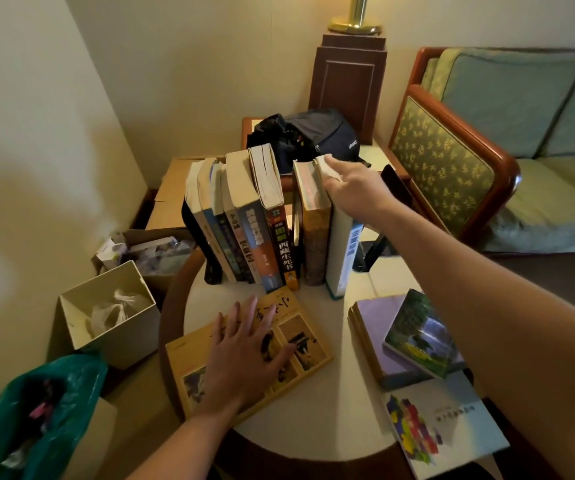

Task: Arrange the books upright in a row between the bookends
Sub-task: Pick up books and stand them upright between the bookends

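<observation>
Flat on the yellow book (308, 336), just in front of the row of books (244, 230), lies the left hand (244, 355), fingers spread wide. The right hand (355, 190) grips the top of the white book (338, 251) at the row's right end.

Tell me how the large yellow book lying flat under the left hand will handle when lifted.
The yellow book looks wide and thin, so it will probably flex or droop if held by one edge. Its cover looks smooth, so under the flat left hand it may slide on the table. Stood upright, it would likely tip without support.
</observation>
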The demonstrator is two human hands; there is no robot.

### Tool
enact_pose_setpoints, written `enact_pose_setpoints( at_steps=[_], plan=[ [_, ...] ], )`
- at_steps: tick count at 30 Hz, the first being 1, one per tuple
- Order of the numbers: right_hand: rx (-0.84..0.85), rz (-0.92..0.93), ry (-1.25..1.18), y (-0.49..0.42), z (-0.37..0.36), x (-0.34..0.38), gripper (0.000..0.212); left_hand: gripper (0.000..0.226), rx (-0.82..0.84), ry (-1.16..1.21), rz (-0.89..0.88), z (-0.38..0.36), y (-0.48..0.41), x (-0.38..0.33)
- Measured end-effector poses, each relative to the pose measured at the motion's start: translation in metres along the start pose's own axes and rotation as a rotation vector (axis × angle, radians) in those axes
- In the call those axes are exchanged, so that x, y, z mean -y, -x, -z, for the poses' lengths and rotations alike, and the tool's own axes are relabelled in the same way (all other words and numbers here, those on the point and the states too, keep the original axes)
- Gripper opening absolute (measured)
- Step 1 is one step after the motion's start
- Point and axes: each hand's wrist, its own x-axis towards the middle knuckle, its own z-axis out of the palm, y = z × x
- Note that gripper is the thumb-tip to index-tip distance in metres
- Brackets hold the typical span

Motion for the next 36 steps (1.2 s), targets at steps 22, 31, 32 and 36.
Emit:
enact_pose_setpoints(
  at_steps=[22, 31, 32, 36],
  plan=[
    [-0.111, 0.257, -0.083, 0.117, -0.053, -0.069, 0.095, 0.082, -0.016, 0.016, 0.004, 0.0, 0.0, 0.0],
    [0.163, 0.068, -0.021, 0.191, -0.117, -0.08, 0.068, 0.063, -0.112, 0.109, 0.005, -0.009, 0.003, 0.005],
    [0.237, 0.043, -0.017, 0.198, -0.128, -0.082, 0.062, 0.061, -0.13, 0.125, 0.02, -0.009, 0.007, 0.005],
    [0.294, -0.019, 0.04, 0.208, -0.159, -0.083, 0.061, 0.06, -0.164, 0.161, 0.098, -0.008, 0.033, 0.007]
  ],
)
